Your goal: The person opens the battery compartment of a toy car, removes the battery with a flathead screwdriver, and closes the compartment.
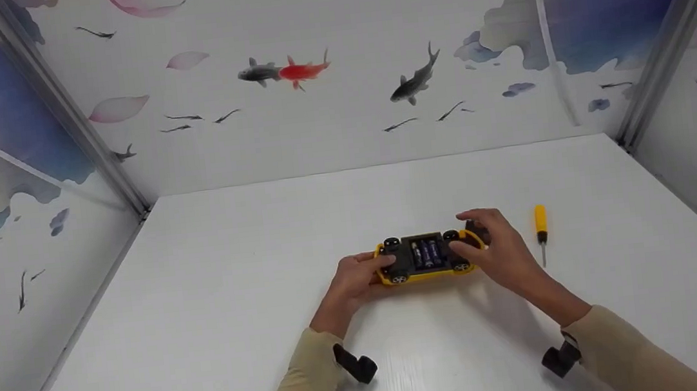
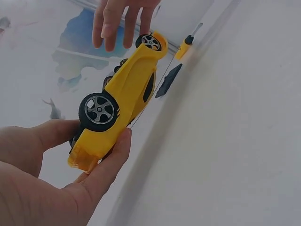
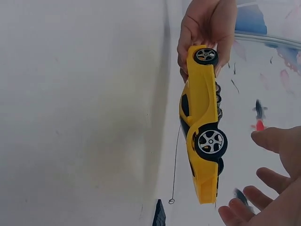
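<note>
A yellow toy car [image 1: 433, 275] is held upside down over the table, its black underside facing up. Several batteries [image 1: 427, 253] lie side by side in its uncovered battery compartment. My left hand [image 1: 357, 279] grips one end, thumb on the underside and fingers beneath, as the left wrist view also shows. Beside the other end is my right hand [image 1: 502, 254], its fingers spread and loosely bent; the right wrist view shows a gap between them and the car [image 3: 200, 94]. A flat black piece [image 2: 168, 81] lies on the table, partly behind the right hand in the head view.
A screwdriver [image 1: 541, 227] with a yellow handle lies right of the right hand, tip toward me. From the car runs a thin antenna wire [image 3: 175, 165] with a small loop at its end. Printed panels [image 1: 347, 124] wall the white table [image 1: 231, 253] at the back and both sides.
</note>
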Action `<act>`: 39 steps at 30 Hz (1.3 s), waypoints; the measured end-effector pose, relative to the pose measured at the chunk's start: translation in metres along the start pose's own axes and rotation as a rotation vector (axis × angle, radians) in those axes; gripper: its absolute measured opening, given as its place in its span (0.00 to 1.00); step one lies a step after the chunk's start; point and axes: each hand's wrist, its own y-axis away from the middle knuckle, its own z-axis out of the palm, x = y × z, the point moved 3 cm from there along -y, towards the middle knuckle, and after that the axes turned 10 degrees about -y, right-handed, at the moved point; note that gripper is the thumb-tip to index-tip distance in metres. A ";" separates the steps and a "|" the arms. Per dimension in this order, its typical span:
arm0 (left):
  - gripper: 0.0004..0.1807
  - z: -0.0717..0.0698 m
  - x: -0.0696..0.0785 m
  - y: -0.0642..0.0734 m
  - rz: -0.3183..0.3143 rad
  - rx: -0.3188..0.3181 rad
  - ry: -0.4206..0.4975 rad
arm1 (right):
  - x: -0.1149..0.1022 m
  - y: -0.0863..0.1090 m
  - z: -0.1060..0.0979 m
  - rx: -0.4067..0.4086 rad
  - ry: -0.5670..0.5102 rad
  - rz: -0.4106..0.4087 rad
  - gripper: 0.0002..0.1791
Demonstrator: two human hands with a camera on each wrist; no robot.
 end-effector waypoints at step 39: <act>0.34 -0.003 -0.010 -0.007 -0.035 -0.050 0.050 | 0.021 -0.022 0.029 -0.258 0.180 -0.213 0.22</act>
